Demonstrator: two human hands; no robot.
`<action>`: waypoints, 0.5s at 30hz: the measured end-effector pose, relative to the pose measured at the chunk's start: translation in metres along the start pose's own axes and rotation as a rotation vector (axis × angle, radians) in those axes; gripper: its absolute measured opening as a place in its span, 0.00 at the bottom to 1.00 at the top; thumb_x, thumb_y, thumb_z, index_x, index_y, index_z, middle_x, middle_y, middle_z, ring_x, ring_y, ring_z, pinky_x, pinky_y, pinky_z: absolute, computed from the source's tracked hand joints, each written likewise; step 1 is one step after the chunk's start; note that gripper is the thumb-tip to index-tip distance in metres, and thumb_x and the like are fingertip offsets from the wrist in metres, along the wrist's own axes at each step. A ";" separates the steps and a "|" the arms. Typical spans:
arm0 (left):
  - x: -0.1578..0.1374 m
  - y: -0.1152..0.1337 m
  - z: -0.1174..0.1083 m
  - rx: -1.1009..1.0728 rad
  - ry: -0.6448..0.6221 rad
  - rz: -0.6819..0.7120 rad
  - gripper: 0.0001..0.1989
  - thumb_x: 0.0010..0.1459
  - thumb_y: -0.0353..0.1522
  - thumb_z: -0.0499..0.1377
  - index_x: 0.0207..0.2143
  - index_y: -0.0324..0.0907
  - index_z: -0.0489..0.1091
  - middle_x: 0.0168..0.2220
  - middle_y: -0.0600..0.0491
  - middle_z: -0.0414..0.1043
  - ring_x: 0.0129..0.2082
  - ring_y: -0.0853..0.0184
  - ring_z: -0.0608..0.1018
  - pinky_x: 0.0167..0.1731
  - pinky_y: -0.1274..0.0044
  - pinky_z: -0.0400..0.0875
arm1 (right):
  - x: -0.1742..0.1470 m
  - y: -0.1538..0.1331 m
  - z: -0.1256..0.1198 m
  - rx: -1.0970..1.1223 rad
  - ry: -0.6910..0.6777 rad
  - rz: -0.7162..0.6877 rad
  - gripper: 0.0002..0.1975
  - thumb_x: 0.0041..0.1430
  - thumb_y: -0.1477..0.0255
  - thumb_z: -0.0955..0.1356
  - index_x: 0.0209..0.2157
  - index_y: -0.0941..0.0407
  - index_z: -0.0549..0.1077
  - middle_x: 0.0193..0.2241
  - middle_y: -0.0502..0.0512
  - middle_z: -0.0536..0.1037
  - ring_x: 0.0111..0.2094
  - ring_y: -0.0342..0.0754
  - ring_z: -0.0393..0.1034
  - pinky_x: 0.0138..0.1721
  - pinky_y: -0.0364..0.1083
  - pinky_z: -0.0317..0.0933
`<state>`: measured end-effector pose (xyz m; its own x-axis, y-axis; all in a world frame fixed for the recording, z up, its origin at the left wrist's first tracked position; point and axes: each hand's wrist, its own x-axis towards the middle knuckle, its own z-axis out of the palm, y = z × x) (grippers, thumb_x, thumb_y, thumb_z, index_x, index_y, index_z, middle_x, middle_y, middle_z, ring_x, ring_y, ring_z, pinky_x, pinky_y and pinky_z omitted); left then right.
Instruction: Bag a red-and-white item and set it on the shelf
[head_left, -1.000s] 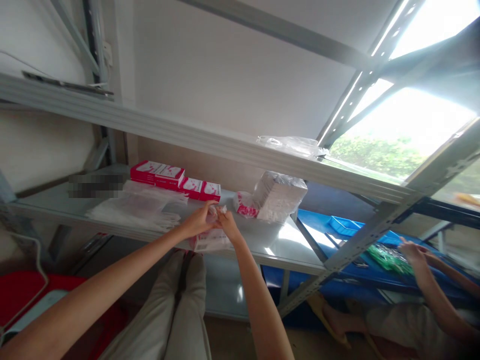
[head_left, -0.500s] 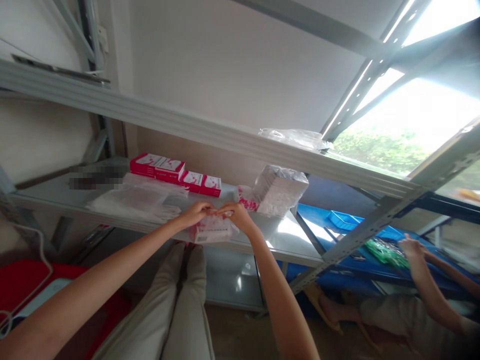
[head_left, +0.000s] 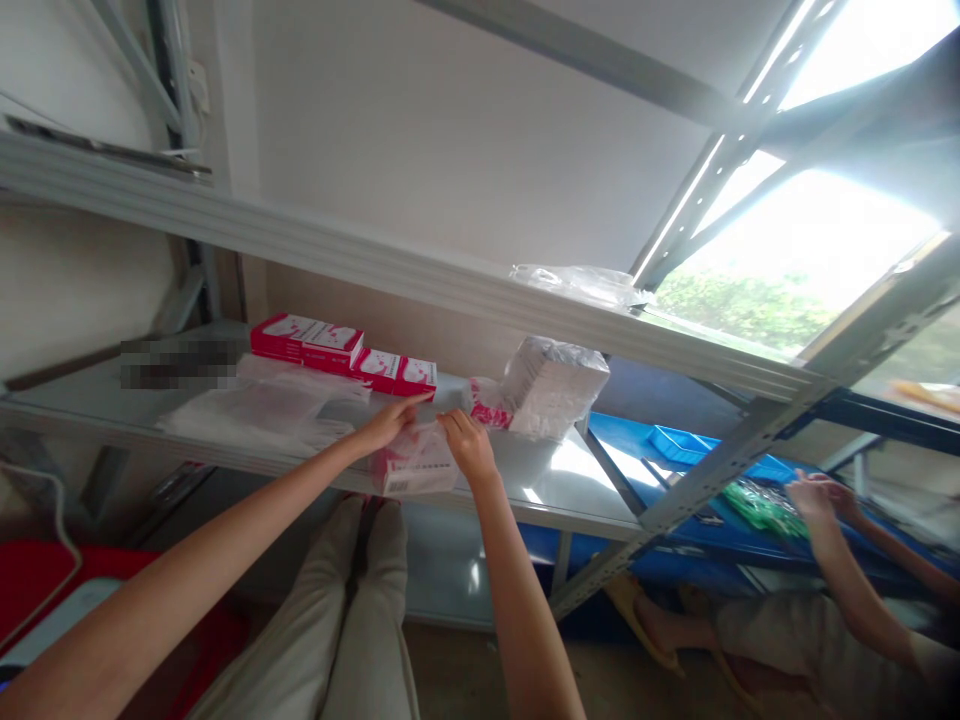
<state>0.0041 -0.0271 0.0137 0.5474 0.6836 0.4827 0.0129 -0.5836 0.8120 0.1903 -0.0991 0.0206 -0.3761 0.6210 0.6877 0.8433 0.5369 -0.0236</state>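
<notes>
My left hand [head_left: 387,423] and my right hand [head_left: 466,443] both pinch the top edge of a small clear plastic bag [head_left: 415,466] with a red and white box inside it. The bag rests on the front edge of a grey metal shelf [head_left: 547,487]. Behind my hands a row of red and white boxes [head_left: 341,353] lies along the back of the shelf. A flat pile of clear plastic bags [head_left: 259,410] lies to the left of my left hand.
A plastic-wrapped white stack [head_left: 555,388] with a red and white packet [head_left: 487,403] beside it sits right of my hands. Another person's hands [head_left: 814,495] work over a blue surface [head_left: 667,445] with green items at the right. An upper shelf rail [head_left: 420,285] crosses above.
My hands shifted along the bag's top edge: the left hand rose slightly, the right hand moved down and closer to the bag. The view drifted a little.
</notes>
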 end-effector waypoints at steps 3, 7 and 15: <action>0.009 -0.001 0.008 0.043 -0.025 0.098 0.20 0.54 0.28 0.57 0.50 0.39 0.70 0.39 0.48 0.76 0.35 0.66 0.76 0.38 0.74 0.71 | 0.001 -0.006 0.014 0.002 0.117 0.111 0.15 0.64 0.78 0.58 0.31 0.57 0.74 0.29 0.57 0.72 0.32 0.48 0.67 0.36 0.45 0.60; 0.013 0.004 0.011 0.154 -0.026 0.138 0.06 0.54 0.29 0.59 0.31 0.35 0.74 0.33 0.46 0.76 0.34 0.63 0.77 0.37 0.73 0.70 | -0.003 -0.014 0.023 -0.046 0.229 0.151 0.16 0.58 0.84 0.58 0.32 0.56 0.74 0.30 0.55 0.74 0.32 0.46 0.66 0.36 0.44 0.58; 0.007 0.010 -0.035 1.005 -0.130 0.359 0.11 0.59 0.23 0.53 0.37 0.40 0.74 0.37 0.47 0.75 0.42 0.62 0.74 0.47 0.70 0.64 | -0.028 -0.027 0.001 -0.163 0.367 0.000 0.12 0.62 0.80 0.63 0.34 0.53 0.75 0.37 0.53 0.77 0.34 0.46 0.68 0.41 0.47 0.53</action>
<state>-0.0213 -0.0125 0.0372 0.7399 0.3834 0.5527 0.4837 -0.8742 -0.0412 0.1777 -0.1311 0.0014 -0.2388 0.3601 0.9019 0.9042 0.4210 0.0713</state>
